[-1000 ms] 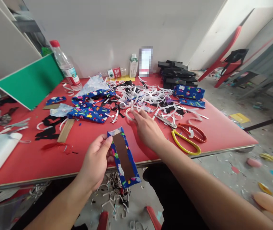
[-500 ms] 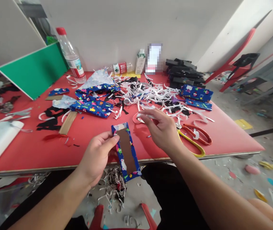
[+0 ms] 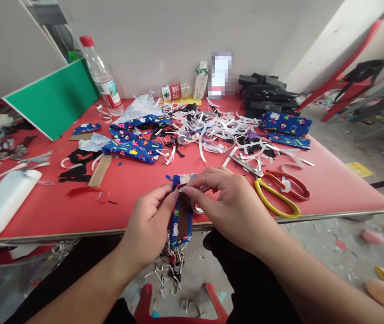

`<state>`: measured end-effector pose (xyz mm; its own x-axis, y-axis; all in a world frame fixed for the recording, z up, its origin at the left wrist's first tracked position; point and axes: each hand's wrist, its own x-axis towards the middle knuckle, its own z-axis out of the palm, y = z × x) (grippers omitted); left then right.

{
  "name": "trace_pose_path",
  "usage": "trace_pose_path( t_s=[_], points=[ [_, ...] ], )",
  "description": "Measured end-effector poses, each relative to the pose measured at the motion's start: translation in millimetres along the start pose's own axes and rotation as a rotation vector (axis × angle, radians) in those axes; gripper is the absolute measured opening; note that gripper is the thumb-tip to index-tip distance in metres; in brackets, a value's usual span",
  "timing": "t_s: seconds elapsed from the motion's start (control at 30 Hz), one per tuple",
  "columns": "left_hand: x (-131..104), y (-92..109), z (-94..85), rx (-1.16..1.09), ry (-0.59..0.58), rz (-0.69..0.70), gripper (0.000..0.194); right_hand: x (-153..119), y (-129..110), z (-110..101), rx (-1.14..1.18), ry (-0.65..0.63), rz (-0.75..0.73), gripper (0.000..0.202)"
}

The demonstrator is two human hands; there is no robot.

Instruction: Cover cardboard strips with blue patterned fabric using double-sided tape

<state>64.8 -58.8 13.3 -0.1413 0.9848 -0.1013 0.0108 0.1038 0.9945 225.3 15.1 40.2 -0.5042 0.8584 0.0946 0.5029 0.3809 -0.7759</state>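
Observation:
My left hand (image 3: 153, 220) grips the left edge of a narrow brown panel with blue patterned fabric wrapped round its edges (image 3: 176, 227), over the table's front edge. My right hand (image 3: 227, 198) is closed at the panel's upper part, thumb and finger pinching a thin white strip (image 3: 197, 208) that curls below the fingers. The fingertips of both hands nearly meet. To the right of my right hand lie scissors with one yellow and one orange handle (image 3: 274, 200). Behind the hands is a pile of white and black strips (image 3: 212, 128).
On the red table (image 3: 138, 184) are blue fabric pieces (image 3: 134, 148), a white power bank (image 3: 6, 202), a tall bottle (image 3: 106, 87), a green board (image 3: 53, 99), a carton (image 3: 200, 83) and stacked black pieces (image 3: 268, 96). A red chair (image 3: 350, 85) stands at right.
My right hand has moved left and down with the white strip, onto the top of the panel. My left hand has shifted slightly right with the panel. The view has turned slightly.

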Motion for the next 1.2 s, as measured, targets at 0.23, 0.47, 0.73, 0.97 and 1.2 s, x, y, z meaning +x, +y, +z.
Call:
trace_pose_path(
  t_s=[0.23, 0.47, 0.73, 0.97, 1.2],
  points=[
    [-5.2, 0.9, 5.9, 0.066, 0.023, -0.015, 0.034, 3.5, -3.3, 0.3, -0.041, -0.008, -0.010, 0.019],
    [-8.6, 5.3, 8.5, 0.057, 0.059, -0.017, 0.030, 4.2, -8.1, 0.0, -0.125, -0.024, -0.033, 0.022],
    [-9.7, 5.1, 13.2, 0.272, 0.148, 0.053, 0.033, 3.8, -10.5, 3.3, -0.176, -0.014, -0.061, 0.024],
    [-4.8, -3.2, 15.5, 0.364, 0.170, 0.050, 0.031, 2.8, -11.6, -0.8, -0.079, -0.069, 0.020, 0.020],
    [-9.0, -1.6, 18.3, 0.308, 0.166, 0.098, 0.028, -14.4, -17.1, -1.9, -0.197, 0.061, -0.056, 0.018]
  ],
)
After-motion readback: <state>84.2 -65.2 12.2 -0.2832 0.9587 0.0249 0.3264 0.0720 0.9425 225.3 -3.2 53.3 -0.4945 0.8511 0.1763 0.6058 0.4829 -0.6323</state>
